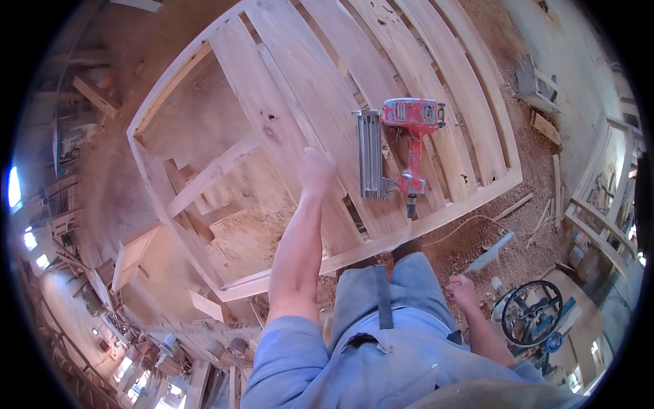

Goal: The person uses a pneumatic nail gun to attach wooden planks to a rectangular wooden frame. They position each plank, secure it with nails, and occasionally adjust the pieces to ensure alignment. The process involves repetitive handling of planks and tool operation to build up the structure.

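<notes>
A large pale wooden frame (449, 213) with curved sides and several wide slats lies in front of me. My left hand (318, 174) reaches over it, fingers curled at the edge of a knotted wooden slat (269, 126). To the right of that hand, a red nail gun (411, 117) with a grey magazine rests across the slats, its handle toward me. My right hand (464, 292) is low by my right side, closed; what it holds, if anything, is hidden. Close to its fingers is a pale bluish flat strip (492, 252).
A thin hose (463, 225) runs over the debris-strewn ground on the right. Wood offcuts (545, 128) lie past the frame's right side. A black steering wheel (531, 313) is at lower right. Boards (136, 255) and timber stand at the left.
</notes>
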Demonstrator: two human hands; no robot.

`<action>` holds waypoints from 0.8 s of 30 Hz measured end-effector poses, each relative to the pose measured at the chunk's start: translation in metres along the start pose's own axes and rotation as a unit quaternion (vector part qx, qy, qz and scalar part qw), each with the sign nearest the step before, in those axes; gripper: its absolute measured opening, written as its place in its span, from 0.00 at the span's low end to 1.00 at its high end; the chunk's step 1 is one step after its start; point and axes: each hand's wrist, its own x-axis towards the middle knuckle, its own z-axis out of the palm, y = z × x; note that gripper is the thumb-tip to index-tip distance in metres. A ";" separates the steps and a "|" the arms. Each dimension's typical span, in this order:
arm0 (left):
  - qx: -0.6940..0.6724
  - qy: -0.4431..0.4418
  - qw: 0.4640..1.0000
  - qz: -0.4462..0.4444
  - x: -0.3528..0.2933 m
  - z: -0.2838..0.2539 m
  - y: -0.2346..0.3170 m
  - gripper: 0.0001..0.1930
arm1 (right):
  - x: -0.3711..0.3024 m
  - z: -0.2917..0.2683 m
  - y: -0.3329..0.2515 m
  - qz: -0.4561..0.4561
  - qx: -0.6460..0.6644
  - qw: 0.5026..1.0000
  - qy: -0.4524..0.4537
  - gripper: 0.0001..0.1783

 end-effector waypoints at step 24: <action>-0.185 0.133 0.947 -0.228 0.043 0.016 -0.078 0.27 | 0.074 0.289 -0.352 0.275 0.618 0.731 -0.091 0.18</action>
